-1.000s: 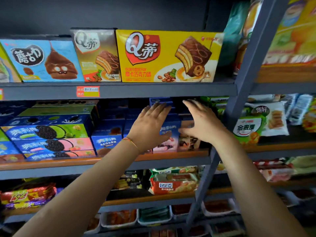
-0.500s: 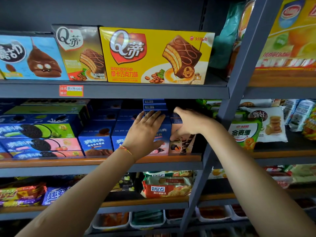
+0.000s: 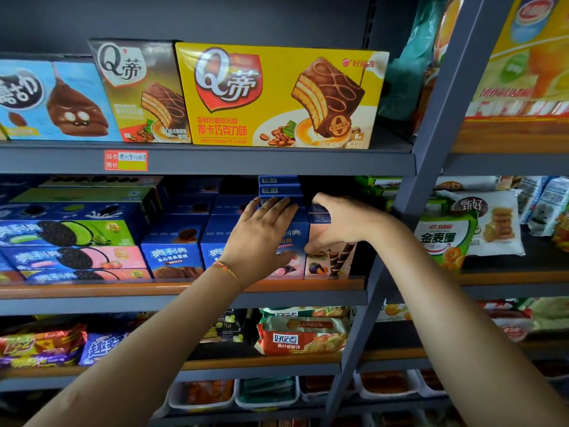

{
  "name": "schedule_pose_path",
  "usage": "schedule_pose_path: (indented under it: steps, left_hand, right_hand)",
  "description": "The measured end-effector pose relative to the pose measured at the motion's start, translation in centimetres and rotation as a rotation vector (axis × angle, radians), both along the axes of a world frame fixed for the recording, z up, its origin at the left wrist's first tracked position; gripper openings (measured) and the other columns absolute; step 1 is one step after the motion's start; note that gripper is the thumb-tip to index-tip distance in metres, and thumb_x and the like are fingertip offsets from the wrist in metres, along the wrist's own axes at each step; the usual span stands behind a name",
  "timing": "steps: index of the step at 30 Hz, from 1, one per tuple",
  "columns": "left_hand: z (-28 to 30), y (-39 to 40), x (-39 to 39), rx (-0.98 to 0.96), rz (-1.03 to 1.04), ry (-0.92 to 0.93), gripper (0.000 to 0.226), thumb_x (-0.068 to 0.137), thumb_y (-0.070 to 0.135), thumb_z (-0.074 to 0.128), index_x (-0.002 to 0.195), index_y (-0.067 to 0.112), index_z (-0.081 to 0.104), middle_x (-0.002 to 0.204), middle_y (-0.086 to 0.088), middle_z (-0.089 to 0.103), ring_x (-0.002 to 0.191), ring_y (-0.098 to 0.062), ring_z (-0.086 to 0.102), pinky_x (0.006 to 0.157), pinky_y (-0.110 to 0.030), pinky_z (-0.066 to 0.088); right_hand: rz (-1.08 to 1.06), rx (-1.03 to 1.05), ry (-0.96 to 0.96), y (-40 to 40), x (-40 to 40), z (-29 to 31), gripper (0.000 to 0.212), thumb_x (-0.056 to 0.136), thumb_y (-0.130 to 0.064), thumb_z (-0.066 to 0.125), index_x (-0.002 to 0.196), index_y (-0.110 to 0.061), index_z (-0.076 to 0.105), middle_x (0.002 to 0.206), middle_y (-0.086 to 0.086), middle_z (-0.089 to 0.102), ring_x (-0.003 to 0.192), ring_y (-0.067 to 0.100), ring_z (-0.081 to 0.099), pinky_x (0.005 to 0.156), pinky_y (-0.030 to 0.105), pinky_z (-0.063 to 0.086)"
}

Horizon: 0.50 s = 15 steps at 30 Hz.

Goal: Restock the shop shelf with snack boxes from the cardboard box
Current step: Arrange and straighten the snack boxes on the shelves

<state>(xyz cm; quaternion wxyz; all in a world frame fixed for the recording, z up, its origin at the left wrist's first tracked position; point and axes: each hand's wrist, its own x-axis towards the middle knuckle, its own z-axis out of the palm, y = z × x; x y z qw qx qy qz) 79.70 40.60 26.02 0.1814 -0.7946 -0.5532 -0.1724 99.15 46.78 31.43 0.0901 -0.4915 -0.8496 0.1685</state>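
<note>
Blue snack boxes stand in rows on the middle shelf point(image 3: 184, 289). My left hand point(image 3: 261, 238) lies flat with straight fingers against the front of a blue box with pink print point(image 3: 292, 260). My right hand point(image 3: 335, 223) grips the top of the neighbouring box with wafer rolls point(image 3: 331, 263), thumb on its front and fingers curled over the top. Two small blue boxes point(image 3: 278, 185) are stacked behind my left fingertips. The cardboard box is not in view.
A large yellow cake box point(image 3: 277, 97) and other boxes fill the shelf above. Cookie boxes point(image 3: 74, 241) sit at the left. A grey upright post point(image 3: 431, 167) stands just right of my right hand. Bagged snacks point(image 3: 462, 229) lie beyond it and on lower shelves.
My right hand went from open and reaching to curled over the wafer box top. My left hand stayed flat on the blue box. The camera view drifted slightly.
</note>
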Motion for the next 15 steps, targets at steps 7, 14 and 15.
schedule_pose_path:
  steps: [7,14,15]
  left_hand:
    - [-0.01,0.02,-0.33,0.046,-0.004,0.055,0.086,0.08,0.053,0.071,0.149,0.01,0.041,0.151,-0.011,0.046,0.141,-0.029,0.042,0.119,-0.055,0.025]
    - [0.02,0.07,-0.72,0.094,-0.02,0.027,0.087,0.076,0.051,0.076,0.145,0.009,0.046,0.147,-0.011,0.051,0.137,-0.03,0.048,0.116,-0.057,0.029]
    - [0.06,0.06,-0.79,0.089,-0.026,0.018,0.086,0.077,0.051,0.075,0.146,0.009,0.044,0.149,-0.011,0.049,0.138,-0.03,0.046,0.116,-0.056,0.028]
  right_hand:
    - [0.011,0.029,0.01,-0.28,0.08,0.24,0.099,0.048,-0.067,0.084,0.132,-0.033,0.043,0.13,-0.006,0.053,0.112,0.017,0.055,0.095,0.046,0.05]
    - [-0.006,0.129,-0.034,-0.75,0.25,0.4,0.107,0.049,-0.075,0.079,0.14,-0.039,0.035,0.14,-0.002,0.043,0.125,0.023,0.046,0.1,0.048,0.045]
    - [-0.011,0.146,-0.03,-0.99,0.27,0.58,0.106,0.051,-0.073,0.08,0.141,-0.04,0.034,0.141,-0.002,0.042,0.127,0.024,0.044,0.101,0.047,0.044]
